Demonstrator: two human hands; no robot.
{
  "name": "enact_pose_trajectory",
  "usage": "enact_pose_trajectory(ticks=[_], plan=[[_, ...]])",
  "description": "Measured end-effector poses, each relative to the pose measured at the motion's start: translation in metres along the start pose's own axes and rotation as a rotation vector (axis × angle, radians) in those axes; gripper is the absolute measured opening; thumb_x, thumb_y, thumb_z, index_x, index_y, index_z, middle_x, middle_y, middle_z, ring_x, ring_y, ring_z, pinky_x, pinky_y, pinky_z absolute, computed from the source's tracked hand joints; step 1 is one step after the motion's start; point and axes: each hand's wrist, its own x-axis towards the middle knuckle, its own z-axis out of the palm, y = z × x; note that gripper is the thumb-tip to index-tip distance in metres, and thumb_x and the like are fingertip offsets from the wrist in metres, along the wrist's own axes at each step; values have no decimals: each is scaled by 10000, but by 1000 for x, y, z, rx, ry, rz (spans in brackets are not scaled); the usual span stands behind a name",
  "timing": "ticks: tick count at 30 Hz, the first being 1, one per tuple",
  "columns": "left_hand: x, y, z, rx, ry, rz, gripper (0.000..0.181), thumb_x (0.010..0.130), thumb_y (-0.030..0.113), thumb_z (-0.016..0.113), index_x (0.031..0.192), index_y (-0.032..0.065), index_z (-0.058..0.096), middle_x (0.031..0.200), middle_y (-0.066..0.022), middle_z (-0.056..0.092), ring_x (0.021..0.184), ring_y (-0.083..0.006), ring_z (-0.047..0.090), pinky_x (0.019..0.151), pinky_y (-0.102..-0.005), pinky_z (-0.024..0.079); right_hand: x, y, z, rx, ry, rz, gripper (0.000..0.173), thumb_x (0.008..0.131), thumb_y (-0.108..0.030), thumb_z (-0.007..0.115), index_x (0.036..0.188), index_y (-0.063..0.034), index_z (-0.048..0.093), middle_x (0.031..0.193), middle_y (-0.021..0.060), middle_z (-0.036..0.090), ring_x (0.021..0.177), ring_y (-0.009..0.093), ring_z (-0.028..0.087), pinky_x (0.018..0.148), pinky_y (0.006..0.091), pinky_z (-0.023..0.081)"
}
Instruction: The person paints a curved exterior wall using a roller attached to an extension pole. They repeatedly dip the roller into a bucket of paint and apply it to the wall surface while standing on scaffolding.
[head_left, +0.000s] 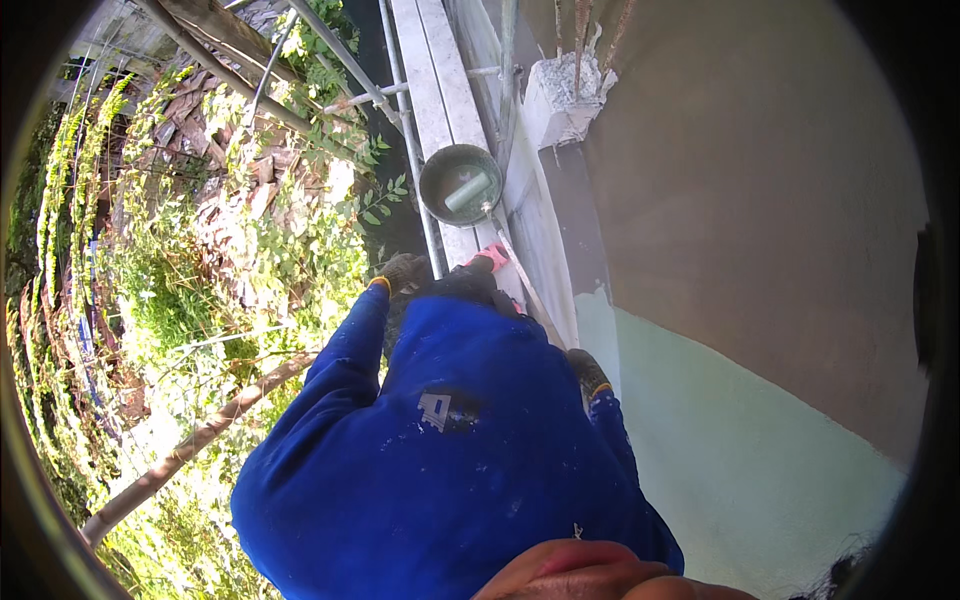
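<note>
In the head view a round dark paint bucket (432, 187) stands on the scaffold planks in front of me. A paint roller (467, 192) with a pale green sleeve lies inside it, and its long handle (527, 279) slants over the rim down to my right side. My right hand (589, 370), in a knit work glove with a yellow cuff, is at the lower end of this pole; the fingers are hard to make out. My left hand (405, 273), gloved alike, is by the metal scaffold rail; whether it grips the rail cannot be told.
A wall at the right is part brown-grey (735, 187), part pale green (720, 442). A broken concrete stub (564, 101) with rusty bars juts from it. Scaffold planks (435, 82) run ahead, edged by a metal rail (405, 112). Plants and rubble lie below at the left.
</note>
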Motion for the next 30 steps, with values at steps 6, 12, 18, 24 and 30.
enact_pose_trajectory(ticks=[6, 12, 18, 24, 30], plan=[[-10, -34, 9, 272, -34, 201, 365, 907, 385, 479, 1176, 141, 519, 1143, -201, 546, 1050, -363, 568, 777, -515, 476, -56, -18, -28, -52, -47, -203, 436, 954, -409, 408, 926, -27, 617, 853, 244, 636, 838, 426, 618, 737, 506, 473], [9, -14, 13, -717, -51, -580, 443, 961, 433, 401, 1224, 91, 499, 1075, -193, 585, 903, -356, 605, 692, -488, 489, 34, -32, -7, 86, 9, 13, 540, 915, -490, 431, 1080, -8, 611, 986, 266, 625, 964, 404, 605, 840, 454, 472], [-2, 38, 21, -233, 57, -37, 311, 925, 349, 511, 1042, 71, 588, 805, -110, 628, 625, -235, 640, 511, -349, 505, -51, -44, -37, 170, -9, 312, 603, 894, -531, 489, 1078, 28, 619, 1088, 253, 627, 1033, 378, 610, 869, 418, 482], [39, 35, 30, -357, -111, -158, 252, 919, 275, 501, 921, 29, 554, 768, -101, 627, 593, -230, 624, 498, -361, 505, -109, -91, -77, 105, 132, 215, 463, 898, -459, 518, 1002, -12, 581, 979, 259, 643, 962, 413, 618, 801, 468, 488], [83, 84, 52, -873, -308, -145, 179, 924, 327, 459, 973, 158, 492, 749, -64, 535, 637, -242, 570, 542, -386, 478, -115, -90, -68, 101, 188, 178, 448, 902, -450, 511, 997, -17, 577, 959, 257, 645, 947, 417, 619, 794, 480, 485]])
